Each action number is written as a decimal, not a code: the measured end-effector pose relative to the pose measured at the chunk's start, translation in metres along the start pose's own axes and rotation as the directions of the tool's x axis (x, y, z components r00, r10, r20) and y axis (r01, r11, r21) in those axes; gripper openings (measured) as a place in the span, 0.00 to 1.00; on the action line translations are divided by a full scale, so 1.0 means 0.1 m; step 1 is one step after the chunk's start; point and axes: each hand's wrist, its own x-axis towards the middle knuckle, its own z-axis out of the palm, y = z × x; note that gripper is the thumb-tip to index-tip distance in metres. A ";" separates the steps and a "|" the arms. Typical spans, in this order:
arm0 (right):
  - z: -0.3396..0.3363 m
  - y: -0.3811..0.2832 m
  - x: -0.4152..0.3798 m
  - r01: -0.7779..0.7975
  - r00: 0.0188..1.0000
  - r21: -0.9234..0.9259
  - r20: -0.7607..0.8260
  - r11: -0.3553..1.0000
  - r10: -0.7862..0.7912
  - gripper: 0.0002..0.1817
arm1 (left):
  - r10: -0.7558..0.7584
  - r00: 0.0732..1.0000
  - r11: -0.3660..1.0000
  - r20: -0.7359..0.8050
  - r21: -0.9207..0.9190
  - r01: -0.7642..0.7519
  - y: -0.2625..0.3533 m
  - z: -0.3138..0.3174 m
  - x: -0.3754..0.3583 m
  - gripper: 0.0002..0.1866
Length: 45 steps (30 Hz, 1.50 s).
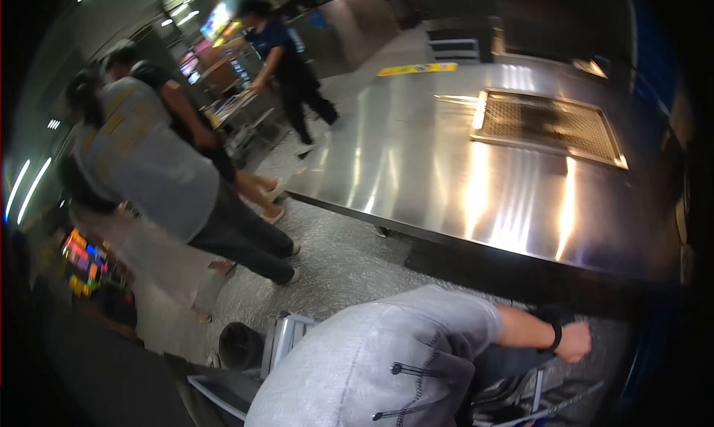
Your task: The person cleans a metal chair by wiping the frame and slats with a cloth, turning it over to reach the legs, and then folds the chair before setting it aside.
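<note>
The loose grey sleeve in the lower middle runs to my left arm, which stretches toward the right. My left hand (574,342), with a black band (552,338) at its wrist, is closed like a fist. What it may hold is too small to make out. It shows below the near edge of a shiny metal table (416,167). Dark fabric lies under the forearm, beside thin grey metal frame bars (537,390). My right hand does not show.
A metal tray with a mesh surface (547,124) is set into the table. A yellow strip (416,69) marks the far edge. People (149,144) stand at left; another person (279,63) is farther back. A grey-framed chair (286,341) and dark bin (242,343) stand below.
</note>
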 end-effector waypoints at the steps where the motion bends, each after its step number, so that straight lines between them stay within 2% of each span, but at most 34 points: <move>1: 0.03 0.05 -0.02 0.035 0.999 -0.041 -0.019 0.999 -0.036 0.32 | 0.025 1.000 0.998 0.007 -0.049 -0.025 0.00 -0.16 0.02 0.11; 2: 0.10 0.13 -0.05 0.092 0.995 -0.107 -0.039 0.990 -0.096 0.33 | 0.027 0.998 0.999 0.048 -0.044 -0.025 -0.02 -0.28 0.01 0.10; 3: 0.22 0.19 -0.10 0.147 0.986 -0.188 -0.054 0.971 -0.159 0.34 | 0.104 0.992 0.994 0.067 -0.029 -0.102 0.00 -0.46 0.01 0.09; 4: -0.15 -0.51 -0.41 -0.028 1.000 -0.075 0.004 0.997 0.028 0.35 | 0.171 0.976 0.984 0.136 -0.062 -0.164 0.01 -0.60 0.04 0.10; 5: 0.04 -0.25 -0.40 0.015 0.997 -0.101 -0.069 0.995 -0.022 0.33 | 0.195 0.974 0.973 0.120 -0.149 -0.176 -0.04 -0.47 0.06 0.11; 6: 0.11 -0.22 -0.43 -0.055 0.997 -0.077 -0.049 0.996 0.051 0.30 | 0.164 0.970 0.973 0.180 -0.189 -0.129 0.02 -0.65 0.10 0.13; 7: 0.01 -0.43 -0.57 -0.076 0.995 -0.090 -0.075 0.993 0.070 0.27 | 0.163 0.973 0.962 0.160 -0.246 -0.121 0.02 -0.60 0.14 0.13; 8: -0.11 -0.64 -0.70 -0.098 0.991 -0.101 -0.100 0.990 0.088 0.25 | 0.146 0.944 0.973 0.296 -0.215 -0.083 0.07 -0.71 0.25 0.13; 9: -0.24 -0.84 -0.84 -0.121 0.986 -0.112 -0.126 0.986 0.107 0.23 | 0.157 0.936 0.964 0.314 -0.254 -0.077 0.17 -0.58 0.29 0.12; 10: -0.13 -0.72 -0.89 -0.171 0.979 -0.078 -0.124 0.982 0.161 0.23 | 0.170 0.932 0.959 0.319 -0.271 -0.082 0.23 -0.59 0.36 0.12; 11: 0.00 -0.64 -0.97 -0.166 0.968 -0.129 -0.209 0.978 0.137 0.24 | 0.177 0.922 0.956 0.345 -0.283 -0.078 0.34 -0.68 0.52 0.12; 12: -0.11 -0.85 -1.00 -0.278 0.955 -0.148 -0.152 0.949 0.256 0.26 | 0.218 0.905 0.931 0.365 -0.355 -0.081 0.39 -0.71 0.67 0.12; 13: -0.15 -0.97 -1.04 -0.399 0.916 -0.163 -0.110 0.902 0.386 0.25 | 0.213 0.901 0.933 0.378 -0.352 -0.073 0.48 -0.71 0.80 0.13; 15: -0.20 -1.11 -1.14 -0.437 0.899 -0.165 -0.105 0.884 0.424 0.24 | 0.299 0.897 0.904 0.325 -0.399 -0.156 0.58 -0.65 1.06 0.15; 17: -0.26 -1.20 -1.25 -0.401 0.914 -0.158 -0.128 0.902 0.384 0.22 | 0.236 0.900 0.858 0.367 -0.513 -0.015 0.74 -0.55 1.28 0.14; 19: -0.27 -1.31 -1.32 -0.415 0.903 -0.122 -0.179 0.902 0.392 0.22 | 0.227 0.920 0.822 0.319 -0.570 -0.005 0.83 -0.33 1.34 0.14; 22: -0.24 -1.44 -1.28 -0.374 0.922 -0.195 -0.178 0.907 0.342 0.23 | 0.163 0.920 0.789 0.358 -0.607 0.096 0.80 0.08 1.24 0.14; 23: -0.24 -1.48 -1.20 -0.361 0.928 -0.211 -0.174 0.908 0.329 0.22 | 0.131 0.905 0.828 0.406 -0.547 0.126 0.76 0.21 1.18 0.15; 25: -0.17 -1.40 -1.01 -0.303 0.942 -0.260 -0.230 0.917 0.246 0.21 | 0.254 0.834 0.843 0.489 -0.535 0.057 0.63 0.42 1.11 0.16; 28: -0.21 -1.41 -0.49 -0.238 0.954 -0.287 -0.249 0.928 0.168 0.18 | 0.151 0.815 0.850 0.560 -0.495 0.183 0.66 0.38 1.14 0.18; 31: -0.29 -1.46 -0.12 -0.223 0.966 -0.324 -0.196 0.919 0.165 0.17 | 0.147 0.782 0.863 0.606 -0.465 0.198 0.61 0.37 1.20 0.19; 32: -0.29 -1.49 -0.12 -0.216 0.966 -0.349 -0.210 0.912 0.149 0.16 | 0.142 0.797 0.856 0.587 -0.477 0.199 0.57 0.40 1.19 0.20; 35: -0.15 -1.44 -0.41 -0.160 0.971 -0.398 -0.229 0.903 0.070 0.15 | 0.131 0.752 0.890 0.646 -0.410 0.198 0.50 0.36 1.22 0.20; 37: -0.10 -1.42 -0.74 -0.132 0.974 -0.384 -0.223 0.914 0.047 0.15 | 0.130 0.773 0.887 0.620 -0.422 0.189 0.45 0.35 1.18 0.20; 39: -0.12 -1.37 -1.09 -0.127 0.982 -0.375 -0.180 0.918 0.062 0.15 | 0.134 0.805 0.885 0.577 -0.435 0.165 0.42 0.39 1.14 0.20; 42: -0.15 -1.40 -1.34 -0.152 0.988 -0.448 -0.086 0.881 0.127 0.15 | 0.164 0.760 0.870 0.629 -0.455 0.189 0.41 0.37 1.14 0.23; 45: -0.14 -1.41 -1.28 -0.118 0.992 -0.460 -0.094 0.880 0.084 0.16 | 0.159 0.769 0.870 0.620 -0.456 0.188 0.48 0.31 1.10 0.24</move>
